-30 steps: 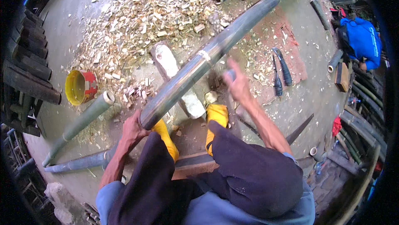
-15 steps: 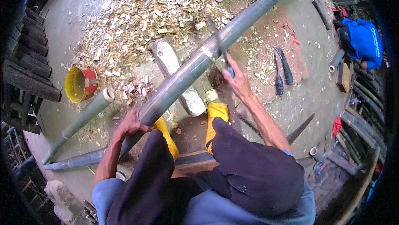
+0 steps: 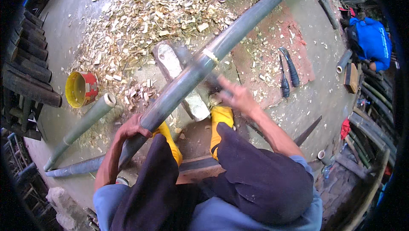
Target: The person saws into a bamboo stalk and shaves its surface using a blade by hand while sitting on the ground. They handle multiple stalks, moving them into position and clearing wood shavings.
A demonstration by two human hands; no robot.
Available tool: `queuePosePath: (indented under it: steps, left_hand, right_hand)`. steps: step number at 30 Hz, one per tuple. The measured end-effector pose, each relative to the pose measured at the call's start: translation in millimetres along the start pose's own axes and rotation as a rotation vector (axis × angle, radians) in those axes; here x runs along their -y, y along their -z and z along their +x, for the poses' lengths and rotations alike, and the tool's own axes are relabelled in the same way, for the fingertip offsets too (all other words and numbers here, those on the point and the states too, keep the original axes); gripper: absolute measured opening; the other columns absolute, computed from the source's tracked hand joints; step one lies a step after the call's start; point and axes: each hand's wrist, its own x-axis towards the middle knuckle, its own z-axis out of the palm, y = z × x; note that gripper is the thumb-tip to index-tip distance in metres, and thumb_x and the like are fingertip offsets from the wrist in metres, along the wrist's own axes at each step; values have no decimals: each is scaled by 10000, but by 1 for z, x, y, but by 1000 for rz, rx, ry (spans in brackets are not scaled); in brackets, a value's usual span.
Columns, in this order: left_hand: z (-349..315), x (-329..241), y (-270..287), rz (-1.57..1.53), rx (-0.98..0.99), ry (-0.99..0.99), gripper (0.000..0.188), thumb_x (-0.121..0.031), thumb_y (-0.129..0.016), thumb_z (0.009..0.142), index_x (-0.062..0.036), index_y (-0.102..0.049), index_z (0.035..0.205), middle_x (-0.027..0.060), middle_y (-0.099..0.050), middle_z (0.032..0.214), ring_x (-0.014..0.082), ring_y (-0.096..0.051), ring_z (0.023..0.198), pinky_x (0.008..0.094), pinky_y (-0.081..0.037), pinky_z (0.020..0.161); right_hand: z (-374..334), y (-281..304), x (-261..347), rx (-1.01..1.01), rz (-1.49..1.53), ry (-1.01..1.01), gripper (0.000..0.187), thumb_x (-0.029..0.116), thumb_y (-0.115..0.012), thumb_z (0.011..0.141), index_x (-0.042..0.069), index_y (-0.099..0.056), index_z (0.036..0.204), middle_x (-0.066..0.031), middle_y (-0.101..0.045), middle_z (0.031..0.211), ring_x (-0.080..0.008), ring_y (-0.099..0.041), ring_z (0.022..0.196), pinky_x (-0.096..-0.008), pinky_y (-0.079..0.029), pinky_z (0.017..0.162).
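Note:
A long dark bamboo pole (image 3: 243,26) slants from the far right down to my left knee. My left hand (image 3: 133,126) is closed around it near its lower part. Smeared by motion, my right hand (image 3: 240,99) is closed on the handle of a knife (image 3: 211,79). Its blurred blade lies at the pole, just on my side of a pale scraped ring at a joint. Whether the edge touches the bamboo I cannot tell. Under the pole lies a pale-topped wooden block (image 3: 197,106), between my feet in yellow footwear (image 3: 221,118).
Wood chips (image 3: 162,13) cover the floor ahead. A red and yellow bucket (image 3: 87,90) and a green bamboo length (image 3: 81,126) lie left. Two dark-handled blades (image 3: 289,73) rest right, a saw (image 3: 309,131) nearer me. A person in blue (image 3: 372,41) is far right.
My right hand and the knife have moved left and toward me, from beyond the pale ring to its near side. The left hand keeps its grip; the pole has shifted only slightly.

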Motion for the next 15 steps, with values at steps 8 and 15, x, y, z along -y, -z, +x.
queuePosePath:
  steps: [8, 15]
  left_hand:
    - [-54, 19, -46, 809, -741, -246, 769, -223, -804, 488, -46, -477, 1161, 189, -587, 936, 370, -578, 884, 444, -463, 794]
    - [-65, 41, -47, 640, -716, 163, 604, -209, -767, 510, -66, -504, 1035, 167, -592, 954, 364, -586, 904, 443, -473, 767]
  right_hand:
    - [-26, 57, 25, -407, 805, -256, 345, 258, -560, 864, 27, -471, 1105, -62, -556, 767, -100, -564, 617, -269, -488, 544]
    - [-6, 19, 15, -79, 760, -405, 197, 194, -518, 905, 20, -514, 996, -42, -556, 671, -118, -562, 486, -247, -459, 415]
